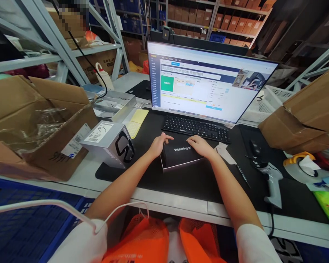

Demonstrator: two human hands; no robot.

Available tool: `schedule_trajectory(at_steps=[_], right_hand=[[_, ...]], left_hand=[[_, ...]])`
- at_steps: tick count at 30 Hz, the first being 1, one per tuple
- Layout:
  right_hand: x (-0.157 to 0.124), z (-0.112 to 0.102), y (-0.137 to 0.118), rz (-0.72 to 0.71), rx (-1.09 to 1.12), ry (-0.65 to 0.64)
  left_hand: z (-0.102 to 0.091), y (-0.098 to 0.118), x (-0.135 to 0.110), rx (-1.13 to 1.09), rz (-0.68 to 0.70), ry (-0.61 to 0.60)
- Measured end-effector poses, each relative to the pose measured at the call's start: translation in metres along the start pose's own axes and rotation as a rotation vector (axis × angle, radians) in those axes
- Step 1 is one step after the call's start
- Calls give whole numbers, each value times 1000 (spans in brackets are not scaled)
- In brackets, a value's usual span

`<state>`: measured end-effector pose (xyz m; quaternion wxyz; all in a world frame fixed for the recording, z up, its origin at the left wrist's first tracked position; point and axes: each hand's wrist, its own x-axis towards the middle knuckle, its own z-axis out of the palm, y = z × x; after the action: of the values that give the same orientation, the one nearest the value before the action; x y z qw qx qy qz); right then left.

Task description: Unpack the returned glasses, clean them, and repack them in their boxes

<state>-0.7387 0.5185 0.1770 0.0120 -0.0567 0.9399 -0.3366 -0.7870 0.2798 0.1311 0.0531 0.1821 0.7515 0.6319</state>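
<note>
A flat black box [180, 157] printed "Wakening", with a pale lower edge, lies on the dark desk mat in front of the keyboard. At its left end, my left hand [159, 144] grips the side, index finger pointing inward along the far edge. Over the right end lies my right hand [199, 145], its fingers bent onto the far right corner; the undersides of both hands are hidden. Left of my forearm stands a grey Wakening carton [109, 146] with a white label and a black printed shape.
A monitor [197, 91] rises behind the keyboard [196, 128]. An opened cardboard box [57, 146] stands at left, another carton [298, 120] at right. Also on the right are a barcode scanner [272, 182], a mouse [254, 147], a pen [243, 175] and a tape roll [293, 168].
</note>
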Motion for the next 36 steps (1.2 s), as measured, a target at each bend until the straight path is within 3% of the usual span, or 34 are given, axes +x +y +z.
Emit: schedule_trajectory(at_steps=[4, 8, 11, 18, 25, 27, 30, 33, 34, 35, 36], right_hand=[[-2, 4, -4, -33, -106, -87], [-14, 9, -22, -31, -223, -37], [-28, 17, -43, -140, -306, -22], [-39, 32, -58, -253, -419, -102], [-41, 44, -56, -193, -551, -103], [-43, 46, -57, -159, -577, -98], [-49, 41, -55, -198, -559, -153], [-54, 30, -47, -317, -569, -197], [-54, 27, -44, -355, -587, -192], [-54, 24, -41, -388, -606, -181], [-52, 23, -38, -415, -621, -170]], left_hand=[[-4, 10, -3, 118, 63, -95], [-11, 17, -3, 187, 52, -149], [-24, 19, 1, 146, 4, -216], [-53, 17, 1, 59, -94, -557], [-43, 18, 1, 267, -4, -562], [-38, 27, -11, 357, 27, -475], [-36, 38, -57, 442, 160, -219], [-48, 35, -118, 514, 730, 211], [-55, 30, -134, 544, 883, 423], [-64, 25, -146, 582, 948, 668], [-74, 20, -153, 609, 891, 878]])
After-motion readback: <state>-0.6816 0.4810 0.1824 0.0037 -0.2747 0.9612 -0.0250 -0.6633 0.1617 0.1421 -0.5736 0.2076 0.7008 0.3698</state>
